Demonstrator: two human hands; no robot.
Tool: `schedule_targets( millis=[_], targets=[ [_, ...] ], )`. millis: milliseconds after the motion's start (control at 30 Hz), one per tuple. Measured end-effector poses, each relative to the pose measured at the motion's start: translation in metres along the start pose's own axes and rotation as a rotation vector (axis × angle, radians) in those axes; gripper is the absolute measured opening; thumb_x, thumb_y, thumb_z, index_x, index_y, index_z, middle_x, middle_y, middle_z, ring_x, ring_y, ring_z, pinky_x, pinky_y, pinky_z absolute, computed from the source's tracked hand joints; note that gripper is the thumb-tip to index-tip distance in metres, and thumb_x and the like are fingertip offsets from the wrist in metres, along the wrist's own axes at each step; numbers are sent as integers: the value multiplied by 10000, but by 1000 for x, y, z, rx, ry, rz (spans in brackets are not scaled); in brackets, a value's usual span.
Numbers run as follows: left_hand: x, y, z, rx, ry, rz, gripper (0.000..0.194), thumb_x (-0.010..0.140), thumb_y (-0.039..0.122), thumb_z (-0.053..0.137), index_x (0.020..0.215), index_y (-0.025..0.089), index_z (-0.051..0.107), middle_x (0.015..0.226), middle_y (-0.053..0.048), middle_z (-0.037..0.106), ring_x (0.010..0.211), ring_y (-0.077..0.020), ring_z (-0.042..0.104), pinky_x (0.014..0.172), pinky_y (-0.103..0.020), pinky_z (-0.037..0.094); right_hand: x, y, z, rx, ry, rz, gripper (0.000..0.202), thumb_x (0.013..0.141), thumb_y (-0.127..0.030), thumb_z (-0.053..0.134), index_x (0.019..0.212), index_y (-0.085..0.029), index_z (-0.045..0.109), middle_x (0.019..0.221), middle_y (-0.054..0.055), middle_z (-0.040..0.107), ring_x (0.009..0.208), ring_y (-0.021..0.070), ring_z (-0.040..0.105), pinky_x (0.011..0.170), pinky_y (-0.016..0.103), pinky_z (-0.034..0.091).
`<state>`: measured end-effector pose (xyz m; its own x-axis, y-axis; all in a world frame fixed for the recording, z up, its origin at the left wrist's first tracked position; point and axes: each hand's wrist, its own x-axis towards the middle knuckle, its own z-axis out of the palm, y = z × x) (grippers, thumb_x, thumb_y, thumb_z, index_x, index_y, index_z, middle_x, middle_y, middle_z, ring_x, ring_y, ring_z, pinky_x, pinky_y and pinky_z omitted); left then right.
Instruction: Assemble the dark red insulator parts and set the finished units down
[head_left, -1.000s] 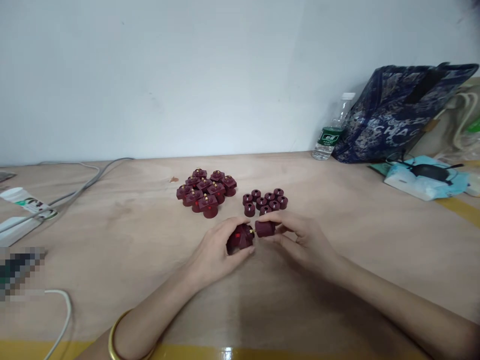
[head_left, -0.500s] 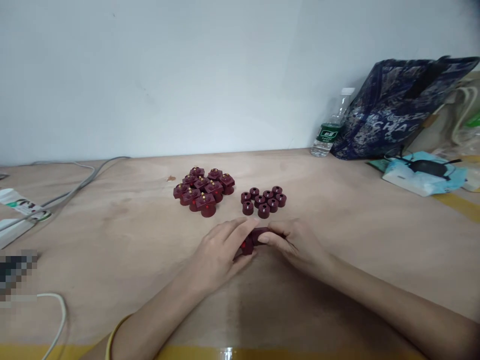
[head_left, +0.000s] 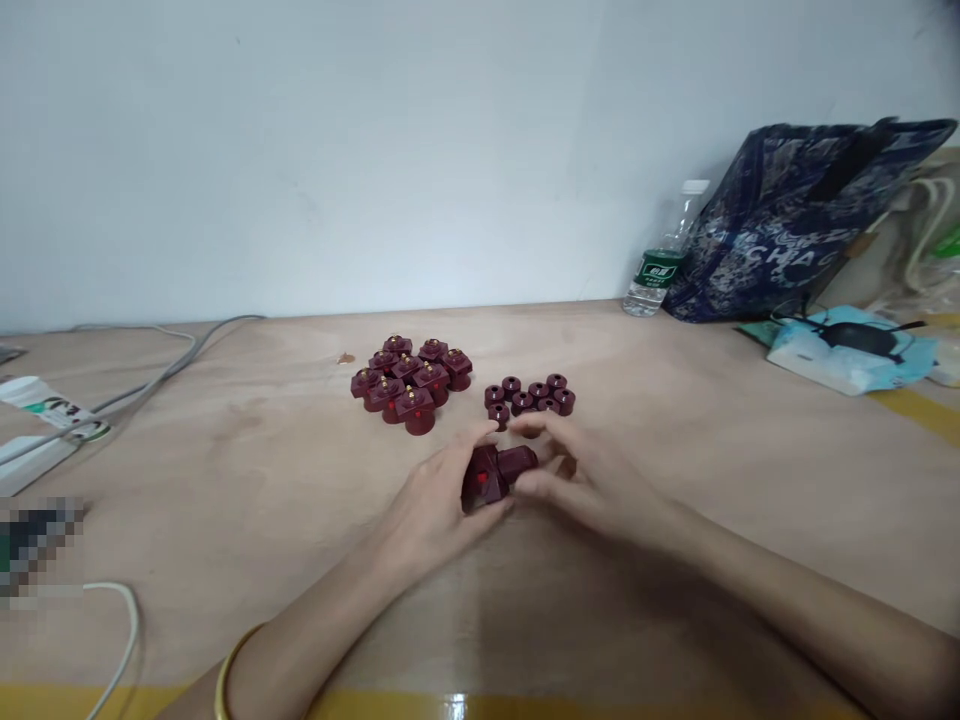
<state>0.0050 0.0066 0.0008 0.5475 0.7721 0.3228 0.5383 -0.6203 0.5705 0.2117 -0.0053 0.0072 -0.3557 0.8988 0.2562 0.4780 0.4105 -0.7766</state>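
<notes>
At the lower centre of the frame, the left hand [head_left: 442, 482] holds a dark red block [head_left: 486, 480] tipped on its side, fingers closed around it. A dark red cap [head_left: 517, 462] sits against the block's right end, with no gap showing between them. The right hand [head_left: 600, 482] curves about the cap with thumb and fingers spread wide; whether a fingertip touches it, I cannot tell.

The step in hand looks like fitting the cap onto the block. The next move seems to call for a steady left grip and the right fingers closing squarely on the cap if it needs more turning or pressing; how firmly it is seated does not show.

Left of centre on the surface [head_left: 300, 540] stand similar blocks [head_left: 407, 367] with brass-coloured tips upward; right of them are loose caps [head_left: 523, 402], holes facing up.

At the upper right, a capped bottle [head_left: 660, 270] holds some clear liquid, beside a dark patterned bag [head_left: 780, 225] whose contents are hidden.
</notes>
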Motion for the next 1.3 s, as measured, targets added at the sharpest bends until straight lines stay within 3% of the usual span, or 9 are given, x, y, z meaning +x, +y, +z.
schedule_targets(
  millis=[300,433,700,800,900,967,1033,1133,1300],
  targets=[
    [1,2,-3,-35,9,-55,766,740,262,692,1380,300,272,1195,-71,603,1064,-249,600,888,-419,505,-1,-2,3,0,35,-54,645,850,-274,580,1415,-285,270,1124,76,624,702,146,585,649,289,479],
    [3,3,-1,-23,36,-41,770,719,255,701,1367,298,286,1130,-55,607,1001,-237,612,849,-401,515,-1,-6,2,-32,50,42,544,898,-294,504,1397,-228,299,780,-1,646,539,124,508,542,256,415],
    [-6,15,17,0,161,68,883,599,398,811,1315,285,306,1131,-87,519,984,-270,554,775,-424,517,0,-19,10,243,-20,106,120,857,-313,564,904,-208,596,807,-1,665,680,135,587,587,243,454],
    [-10,28,9,-206,-31,128,1109,491,505,838,1387,301,215,1178,-94,504,1004,-262,545,798,-392,528,-3,-23,1,94,-68,94,58,815,-267,603,810,-211,587,697,-24,635,603,123,559,512,224,412],
    [-4,19,-10,-225,-87,98,747,747,483,676,1365,287,304,1146,-74,539,1013,-223,546,867,-359,502,-10,-33,-7,-39,-152,55,55,767,-236,658,799,-226,615,650,-40,636,542,108,545,475,212,385],
    [6,-4,-23,15,179,-9,426,877,392,530,1268,248,439,1043,-75,547,945,-217,549,821,-368,492,-15,-40,-10,-33,-234,58,116,719,-271,723,766,-232,624,643,-45,646,523,105,549,434,200,366],
    [16,-31,-34,353,369,-158,430,839,405,576,1218,214,509,1020,-92,513,923,-254,541,786,-408,477,-15,-40,-15,15,-333,62,205,669,-324,776,800,-245,639,640,-54,653,509,105,556,386,189,344],
    [22,-53,-39,575,378,-191,412,778,433,638,1110,193,594,941,-87,495,891,-280,523,730,-408,462,1,-22,-26,-84,-247,-7,234,755,-333,706,967,-253,645,683,-38,670,503,108,561,414,203,380],
    [18,-22,-15,-29,145,-257,304,729,366,711,943,207,566,947,-39,557,884,-218,551,749,-347,464,35,28,-34,-716,-86,-102,327,869,-282,542,1183,-205,590,1062,101,673,824,244,654,666,344,479]
  ],
)
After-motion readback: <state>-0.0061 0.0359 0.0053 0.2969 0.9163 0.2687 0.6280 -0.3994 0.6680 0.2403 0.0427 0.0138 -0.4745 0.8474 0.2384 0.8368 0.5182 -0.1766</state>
